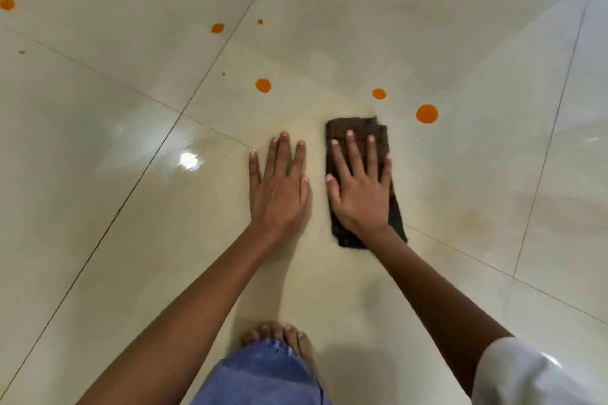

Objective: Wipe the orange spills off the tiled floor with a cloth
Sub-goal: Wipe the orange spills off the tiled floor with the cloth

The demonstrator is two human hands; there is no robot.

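You are working on a tiled floor [131, 174] that is showing smooth and glossy, mirroring a lamp glare. The cloth [358, 128] under your right hand [360, 194] is looking matt, dark and coarsely woven. The orange spills [427, 114] are sitting as opaque drops. You are wearing frayed blue denim [263, 371] and a smooth white fabric sleeve [526, 378].

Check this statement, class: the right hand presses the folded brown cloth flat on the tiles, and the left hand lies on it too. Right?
Not quite. The head view shows the left hand lying flat on the bare tiled floor beside the folded brown cloth, not on it. The right hand does press that cloth flat.
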